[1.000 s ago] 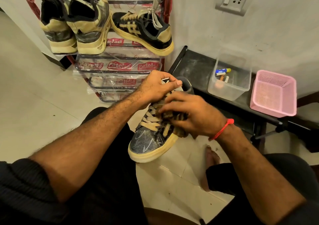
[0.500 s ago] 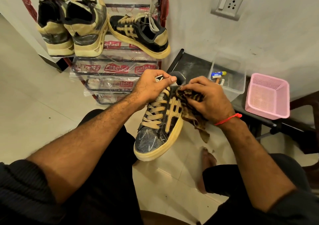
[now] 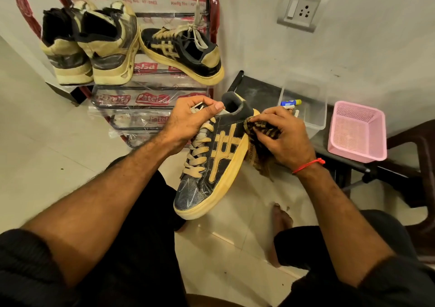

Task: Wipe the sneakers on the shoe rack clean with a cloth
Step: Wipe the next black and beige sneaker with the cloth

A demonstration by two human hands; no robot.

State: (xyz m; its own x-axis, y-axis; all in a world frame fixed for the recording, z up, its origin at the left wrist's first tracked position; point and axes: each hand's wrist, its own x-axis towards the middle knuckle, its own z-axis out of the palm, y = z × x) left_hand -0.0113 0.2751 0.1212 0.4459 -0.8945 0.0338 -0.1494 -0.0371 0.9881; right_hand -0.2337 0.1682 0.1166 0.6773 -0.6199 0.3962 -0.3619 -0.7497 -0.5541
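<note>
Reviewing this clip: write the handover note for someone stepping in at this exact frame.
Left hand grips the black sneaker with tan stripes and laces at its tongue, held off the floor.
Right hand presses the brown patterned cloth against the sneaker's outer side near the heel.
Its matching sneaker and a pair of cream-and-black high-tops sit on the red metal shoe rack.
Done: unclear. Left: finish this sneaker, return it, wipe any others still unwiped.

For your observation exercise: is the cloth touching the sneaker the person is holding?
Touching. In the head view the right hand presses the bunched cloth against the heel side of the sneaker; no gap shows between them.
</note>
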